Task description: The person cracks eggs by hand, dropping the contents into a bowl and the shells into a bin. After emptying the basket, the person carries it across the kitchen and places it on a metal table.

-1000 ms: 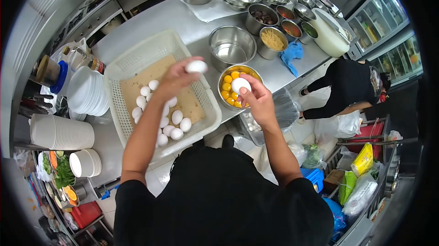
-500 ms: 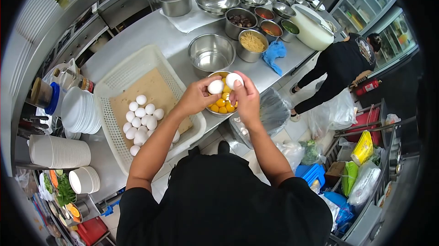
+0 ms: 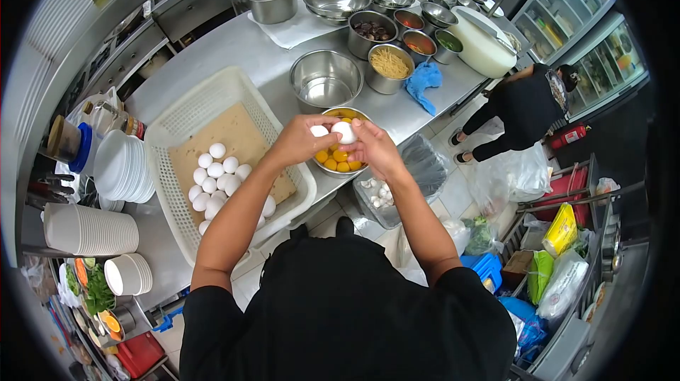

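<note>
Both my hands are close together above a metal bowl (image 3: 338, 173) of orange egg yolks (image 3: 334, 160). My left hand (image 3: 296, 143) is closed round a white egg (image 3: 319, 131), partly covered by the fingers. A second white egg (image 3: 344, 132) is in the fingers of my right hand (image 3: 377, 147), with my left thumb touching or very near it. Left of my arm, a white perforated basket (image 3: 164, 190) holds several white eggs (image 3: 210, 183) on brown cardboard (image 3: 244, 129).
Behind the bowl stands a steel pot (image 3: 326, 82). Noodle-like strips fill another pot (image 3: 389, 68), beside a blue cloth (image 3: 424, 86). Below the counter edge, a lined bin (image 3: 425, 175) holds eggshells (image 3: 379, 193). A co-worker (image 3: 520, 108) bends at the right. Stacked plates (image 3: 122, 168) stand left.
My right hand has come left and down with its egg, bringing the two eggs closer together. My left hand has shifted slightly left. The co-worker has bent or turned a little.
</note>
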A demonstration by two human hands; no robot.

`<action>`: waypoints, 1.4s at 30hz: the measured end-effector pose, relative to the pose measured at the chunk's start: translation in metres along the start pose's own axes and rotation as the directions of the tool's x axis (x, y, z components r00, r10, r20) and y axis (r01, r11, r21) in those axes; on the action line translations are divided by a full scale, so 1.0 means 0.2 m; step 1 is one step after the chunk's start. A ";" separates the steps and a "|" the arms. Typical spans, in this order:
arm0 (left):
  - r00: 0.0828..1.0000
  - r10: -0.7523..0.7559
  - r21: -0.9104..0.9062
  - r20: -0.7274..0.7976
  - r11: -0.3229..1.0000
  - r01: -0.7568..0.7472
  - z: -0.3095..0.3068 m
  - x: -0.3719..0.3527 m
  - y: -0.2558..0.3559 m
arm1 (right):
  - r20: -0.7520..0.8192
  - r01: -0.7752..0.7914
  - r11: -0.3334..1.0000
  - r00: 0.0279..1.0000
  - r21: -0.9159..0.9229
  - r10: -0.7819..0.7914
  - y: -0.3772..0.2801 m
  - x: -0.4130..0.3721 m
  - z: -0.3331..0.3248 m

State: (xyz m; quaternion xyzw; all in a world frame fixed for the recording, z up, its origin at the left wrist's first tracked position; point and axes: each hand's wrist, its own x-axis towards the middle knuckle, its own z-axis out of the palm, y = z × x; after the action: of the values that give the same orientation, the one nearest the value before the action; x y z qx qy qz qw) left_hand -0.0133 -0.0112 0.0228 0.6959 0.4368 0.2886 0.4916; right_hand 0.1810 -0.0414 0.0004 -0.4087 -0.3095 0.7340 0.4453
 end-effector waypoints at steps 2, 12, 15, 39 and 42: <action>0.999 0.032 0.049 -0.035 0.998 -0.030 0.01 0.00 -0.02 | -0.043 0.240 0.939 0.965 -0.248 -0.258 0.00 -0.01 0.02; 0.994 0.065 0.231 -0.089 0.972 -0.043 0.07 0.01 -0.05 | 0.094 0.306 0.775 0.947 -0.553 -0.307 0.07 0.05 -0.06; 0.998 0.032 0.136 -0.049 0.990 -0.025 0.05 0.02 -0.07 | 0.135 0.306 0.836 0.952 -0.455 -0.275 0.05 0.04 -0.05; 0.894 0.447 0.628 -0.036 0.706 -0.328 0.08 0.00 -0.10 | 0.439 0.492 -0.085 0.672 -0.867 -0.596 0.05 0.08 -0.08; 0.886 0.460 0.639 -0.051 0.697 -0.325 0.08 0.00 -0.07 | 0.458 0.480 -0.126 0.679 -0.868 -0.573 0.03 0.06 -0.07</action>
State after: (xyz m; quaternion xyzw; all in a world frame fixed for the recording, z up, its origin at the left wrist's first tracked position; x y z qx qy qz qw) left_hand -0.0047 -0.0165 0.0044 0.8603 0.3953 0.3000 0.1169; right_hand 0.1869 -0.0327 -0.0148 -0.4564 -0.8174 0.0950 0.3384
